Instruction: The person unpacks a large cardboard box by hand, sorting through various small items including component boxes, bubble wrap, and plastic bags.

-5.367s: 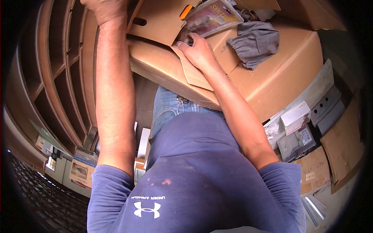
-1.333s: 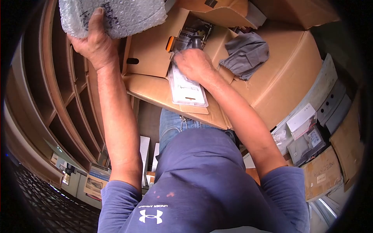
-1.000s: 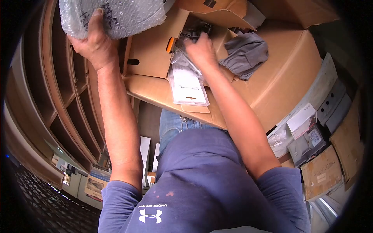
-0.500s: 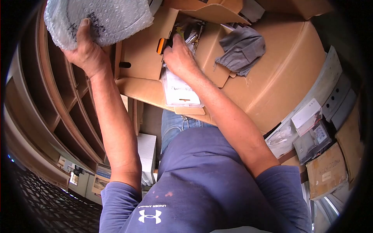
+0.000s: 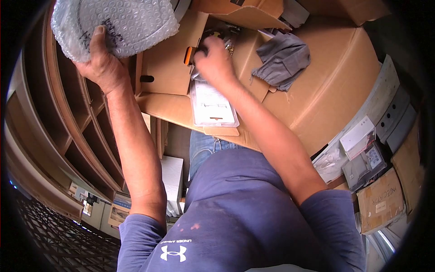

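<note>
My left hand (image 5: 102, 65) grips a bubble-wrapped package (image 5: 131, 27) with dark handwriting on it, thumb on top, at the upper left. Over the opening of a cardboard box (image 5: 167, 59), my right hand (image 5: 214, 59) has its fingers bent inward. Beside those fingers is an orange and black object (image 5: 190, 55); whether they hold it is unclear. Small metal and plastic items (image 5: 229, 43) lie just beyond the hand. A clear package with a white printed card (image 5: 213, 106) rests below it, near the box's edge. A grey cloth (image 5: 284, 59) lies on the cardboard to the right.
Wooden shelving (image 5: 68, 113) curves along the left side. At the right are a worn carton with writing (image 5: 381, 199), a white box (image 5: 358, 136) and a grey plastic package (image 5: 364, 167). A white box (image 5: 172, 181) stands below the cardboard, left of my torso.
My right hand has shifted slightly right and its fingers have curled in more. My left hand and the bubble-wrapped package have hardly moved.
</note>
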{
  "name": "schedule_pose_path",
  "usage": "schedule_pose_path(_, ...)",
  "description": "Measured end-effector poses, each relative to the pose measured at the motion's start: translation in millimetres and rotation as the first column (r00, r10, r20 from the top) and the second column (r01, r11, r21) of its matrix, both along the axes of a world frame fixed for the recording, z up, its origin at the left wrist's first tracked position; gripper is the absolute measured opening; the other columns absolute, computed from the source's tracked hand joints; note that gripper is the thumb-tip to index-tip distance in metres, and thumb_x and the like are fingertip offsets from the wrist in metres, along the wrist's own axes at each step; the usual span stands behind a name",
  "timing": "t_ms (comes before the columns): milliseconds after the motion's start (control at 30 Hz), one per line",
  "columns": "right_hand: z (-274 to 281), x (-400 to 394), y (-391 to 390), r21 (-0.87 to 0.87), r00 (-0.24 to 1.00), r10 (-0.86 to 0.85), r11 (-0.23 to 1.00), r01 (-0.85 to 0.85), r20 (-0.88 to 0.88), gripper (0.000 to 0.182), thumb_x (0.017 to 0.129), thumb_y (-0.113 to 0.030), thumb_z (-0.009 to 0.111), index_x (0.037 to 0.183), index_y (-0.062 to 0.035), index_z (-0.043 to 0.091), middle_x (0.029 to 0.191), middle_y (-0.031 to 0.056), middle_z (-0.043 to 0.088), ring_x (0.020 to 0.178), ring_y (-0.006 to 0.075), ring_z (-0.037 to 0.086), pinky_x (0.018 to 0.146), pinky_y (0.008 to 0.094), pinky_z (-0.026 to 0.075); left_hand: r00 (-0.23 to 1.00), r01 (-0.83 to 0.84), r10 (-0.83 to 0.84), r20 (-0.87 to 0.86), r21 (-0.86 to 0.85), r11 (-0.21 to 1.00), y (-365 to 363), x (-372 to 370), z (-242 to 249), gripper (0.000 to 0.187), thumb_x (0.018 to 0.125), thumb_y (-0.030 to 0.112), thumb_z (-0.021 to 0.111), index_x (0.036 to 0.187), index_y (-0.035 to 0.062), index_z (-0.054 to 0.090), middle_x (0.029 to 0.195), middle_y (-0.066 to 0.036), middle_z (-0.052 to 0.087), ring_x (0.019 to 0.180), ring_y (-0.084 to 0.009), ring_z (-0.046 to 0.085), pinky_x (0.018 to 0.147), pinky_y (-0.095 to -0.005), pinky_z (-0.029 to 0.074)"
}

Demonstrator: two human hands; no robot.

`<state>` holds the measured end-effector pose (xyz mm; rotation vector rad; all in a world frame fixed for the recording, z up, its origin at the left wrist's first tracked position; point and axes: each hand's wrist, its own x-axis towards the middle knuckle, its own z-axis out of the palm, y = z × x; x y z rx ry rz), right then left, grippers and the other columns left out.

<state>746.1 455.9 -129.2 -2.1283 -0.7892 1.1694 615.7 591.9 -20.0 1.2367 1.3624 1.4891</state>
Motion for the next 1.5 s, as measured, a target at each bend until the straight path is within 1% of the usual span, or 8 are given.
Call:
schedule_pose_path(67, 18.7, -10.6, -13.2, 0.133, 0.981, 0.191, 0.972, -0.194, 0.035, 0.043, 0.085, -0.015, 0.057, 0.121, 0.0088, 0.059, 0.138, 0.0334, 0.047, 0.127, 0.0459, 0.050, 0.109, 0.0476, 0.041, 1.000, 0.012, -0.012, -0.008, -0.002, 1.000, -1.4, -2.9, -1.2, 0.058, 0.088, 0.008, 0.067, 0.140, -0.0048, 0.044, 0.129, -0.015, 0.058, 0.114, -0.0254, 0.058, 0.102, -0.0371, 0.046)
schedule_pose_path(500, 39.3, -21.4, -17.3, 0.027, 0.975, 0.220, 0.975, -0.219, -0.044, 0.038, 0.092, -0.013, 0.050, 0.122, 0.0105, 0.052, 0.143, 0.0361, 0.040, 0.125, 0.0523, 0.048, 0.108, 0.0500, 0.041, 0.979, 0.198, -0.197, -0.052, 0.014, 0.980, 5.9, -20.0, -3.9, 0.060, 0.085, 0.010, 0.069, 0.137, -0.0014, 0.043, 0.119, -0.015, 0.057, 0.109, -0.0256, 0.061, 0.096, -0.0415, 0.053)
schedule_pose_path(633, 39.2, -15.4, -23.3, 0.120, 0.967, 0.248, 0.960, -0.252, 0.052, 0.036, 0.091, -0.012, 0.052, 0.120, 0.0101, 0.053, 0.142, 0.0362, 0.040, 0.125, 0.0518, 0.049, 0.106, 0.0499, 0.043, 0.977, 0.208, -0.206, -0.050, 0.035, 0.977, 8.0, -17.8, -2.6, 0.058, 0.085, 0.009, 0.068, 0.137, -0.0015, 0.043, 0.119, -0.015, 0.057, 0.108, -0.0255, 0.061, 0.095, -0.0415, 0.052)
schedule_pose_path(833, 39.2, 7.4, -12.7, 0.117, 0.923, 0.380, 0.916, -0.385, 0.062, 0.037, 0.089, -0.012, 0.057, 0.121, 0.0071, 0.054, 0.140, 0.0282, 0.046, 0.117, 0.0464, 0.057, 0.103, 0.0508, 0.046, 0.982, 0.167, -0.163, -0.097, 0.030, 0.986, 4.8, -13.3, 2.2, 0.060, 0.084, 0.008, 0.068, 0.138, -0.0018, 0.043, 0.120, -0.015, 0.057, 0.109, -0.0260, 0.060, 0.098, -0.0418, 0.051)
schedule_pose_path(900, 37.9, 14.6, -0.3, -0.084, 0.844, 0.532, 0.846, -0.526, 0.071, 0.042, 0.087, -0.017, 0.061, 0.122, 0.0052, 0.055, 0.133, 0.0257, 0.052, 0.111, 0.0440, 0.061, 0.097, 0.0512, 0.050, 0.979, 0.184, -0.179, -0.096, 0.039, 0.982, 5.3, -14.3, 0.9, 0.062, 0.084, 0.010, 0.070, 0.138, -0.0008, 0.043, 0.122, -0.015, 0.057, 0.113, -0.0267, 0.060, 0.102, -0.0430, 0.048)
schedule_pose_path(1033, 16.8, 46.2, 19.8, -0.235, 0.725, 0.643, 0.765, -0.599, 0.246, 0.058, 0.089, -0.041, 0.063, 0.125, 0.0036, 0.057, 0.119, 0.0247, 0.060, 0.108, 0.0388, 0.065, 0.089, 0.0485, 0.054, 0.980, 0.189, -0.184, -0.073, 0.062, 0.980, 5.1, -17.5, -3.8, 0.065, 0.083, 0.014, 0.074, 0.140, 0.0018, 0.044, 0.127, -0.016, 0.056, 0.118, -0.0288, 0.058, 0.107, -0.0449, 0.045)
schedule_pose_path(1133, 11.4, 45.7, 20.8, -0.286, 0.695, 0.663, 0.748, -0.598, 0.280, 0.063, 0.089, -0.048, 0.062, 0.129, 0.0015, 0.057, 0.116, 0.0242, 0.061, 0.109, 0.0388, 0.065, 0.091, 0.0491, 0.053, 0.981, 0.184, -0.180, -0.075, 0.051, 0.982, 4.8, -17.5, -3.6, 0.067, 0.083, 0.015, 0.074, 0.141, 0.0027, 0.042, 0.130, -0.016, 0.054, 0.120, -0.0296, 0.057, 0.108, -0.0458, 0.045)
schedule_pose_path(1500, 63.0, 54.5, -19.8, -0.288, 0.678, 0.700, 0.712, -0.640, 0.223, 0.037, 0.089, -0.029, 0.066, 0.117, -0.0048, 0.066, 0.107, 0.0253, 0.059, 0.094, 0.0432, 0.066, 0.083, 0.0505, 0.055, 0.980, 0.173, -0.173, -0.096, -0.018, 0.985, 3.9, -18.4, -1.7, 0.075, 0.082, 0.019, 0.076, 0.145, 0.0059, 0.037, 0.138, -0.017, 0.049, 0.126, -0.0325, 0.053, 0.111, -0.0490, 0.042)
